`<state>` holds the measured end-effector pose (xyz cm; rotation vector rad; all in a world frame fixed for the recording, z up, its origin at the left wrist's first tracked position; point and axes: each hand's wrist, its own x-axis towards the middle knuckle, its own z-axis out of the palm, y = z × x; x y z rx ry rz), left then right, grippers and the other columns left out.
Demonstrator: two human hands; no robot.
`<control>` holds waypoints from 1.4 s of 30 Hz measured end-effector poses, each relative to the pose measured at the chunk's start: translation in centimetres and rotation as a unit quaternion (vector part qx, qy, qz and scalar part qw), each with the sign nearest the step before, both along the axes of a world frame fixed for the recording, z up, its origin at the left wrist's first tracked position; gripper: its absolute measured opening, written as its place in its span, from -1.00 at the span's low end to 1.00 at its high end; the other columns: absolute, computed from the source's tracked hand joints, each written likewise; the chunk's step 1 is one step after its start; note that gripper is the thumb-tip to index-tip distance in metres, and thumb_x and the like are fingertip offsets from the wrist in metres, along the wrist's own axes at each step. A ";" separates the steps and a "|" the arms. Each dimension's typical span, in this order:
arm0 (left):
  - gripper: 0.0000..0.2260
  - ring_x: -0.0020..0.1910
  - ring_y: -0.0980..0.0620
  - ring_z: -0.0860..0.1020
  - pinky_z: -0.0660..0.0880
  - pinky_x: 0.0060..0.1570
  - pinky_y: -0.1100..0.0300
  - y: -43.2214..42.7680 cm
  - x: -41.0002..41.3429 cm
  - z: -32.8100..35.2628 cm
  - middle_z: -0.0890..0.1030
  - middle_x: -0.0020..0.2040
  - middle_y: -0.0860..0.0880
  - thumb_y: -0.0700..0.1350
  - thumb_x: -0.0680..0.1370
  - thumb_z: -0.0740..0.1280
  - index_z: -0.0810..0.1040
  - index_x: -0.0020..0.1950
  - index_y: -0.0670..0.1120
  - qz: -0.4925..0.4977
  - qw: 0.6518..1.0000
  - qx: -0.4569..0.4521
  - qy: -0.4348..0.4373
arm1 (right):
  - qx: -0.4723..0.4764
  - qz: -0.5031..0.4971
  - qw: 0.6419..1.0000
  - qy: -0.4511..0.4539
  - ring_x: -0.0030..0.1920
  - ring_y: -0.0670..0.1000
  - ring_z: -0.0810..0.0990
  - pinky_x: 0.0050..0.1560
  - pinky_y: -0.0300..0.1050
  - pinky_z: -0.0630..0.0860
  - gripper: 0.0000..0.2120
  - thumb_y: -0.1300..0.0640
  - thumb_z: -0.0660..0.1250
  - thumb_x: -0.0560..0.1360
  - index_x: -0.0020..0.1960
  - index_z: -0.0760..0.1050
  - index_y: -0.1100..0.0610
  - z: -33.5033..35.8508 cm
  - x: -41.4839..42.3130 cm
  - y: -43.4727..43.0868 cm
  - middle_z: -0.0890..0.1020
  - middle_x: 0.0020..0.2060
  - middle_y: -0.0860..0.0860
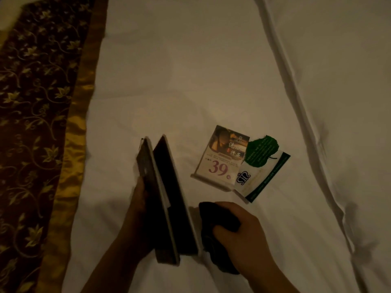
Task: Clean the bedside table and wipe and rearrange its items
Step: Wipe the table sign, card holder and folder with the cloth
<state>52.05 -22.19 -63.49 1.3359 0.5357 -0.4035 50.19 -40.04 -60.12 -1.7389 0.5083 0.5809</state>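
A dark folder [169, 199], like a menu cover with pale edges, stands half open on its edge over the white bed sheet [190, 81]. My left hand [137, 206] grips its left cover from outside. My right hand [239, 231] is closed around a dark cloth [213, 235], which touches the folder's right cover near its lower end. To the right lies a stand-up price card [220, 159] showing "39". A green leaf-shaped card [261, 152] and a white card with green border [262, 178] partly overlap it.
A dark red bed runner [31, 123] with gold floral pattern and a gold satin border covers the left side. A long fold in the sheet [300, 115] runs diagonally down the right.
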 end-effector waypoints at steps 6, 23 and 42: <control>-0.47 -0.10 -0.24 0.72 0.66 -0.24 -0.02 4.7 2.6 0.0 0.73 -0.06 -0.22 0.35 0.53 0.20 0.66 0.08 -0.07 -0.003 0.990 0.098 0.098 | -0.023 -0.051 0.997 -0.045 -0.18 -0.16 0.67 -0.13 -0.12 0.61 -0.52 0.23 0.44 0.37 -0.05 0.58 -0.40 0.2 1.4 -0.9 0.68 -0.14 -0.29; -0.31 0.49 -0.16 0.25 0.17 0.47 -0.12 -0.5 1.6 2.2 0.29 0.52 -0.13 0.00 0.55 0.39 0.14 0.61 0.03 -0.118 0.849 0.512 -0.060 | -0.062 -0.041 0.989 -0.129 -0.01 -0.09 0.62 0.10 0.10 0.58 -0.60 0.17 0.43 0.39 0.05 0.56 -0.29 0.6 2.2 -0.8 0.67 -0.08 -0.22; -0.52 0.31 -0.16 0.44 0.41 0.32 -0.08 -6.3 1.0 2.9 0.49 0.34 -0.16 0.01 0.53 0.41 0.47 0.41 -0.10 -0.213 0.810 0.539 -0.091 | -0.054 -0.055 0.992 -0.095 -0.11 -0.03 0.68 -0.01 0.11 0.62 -0.58 0.21 0.39 0.40 0.05 0.57 -0.30 3.4 0.3 -8.9 0.69 -0.09 -0.15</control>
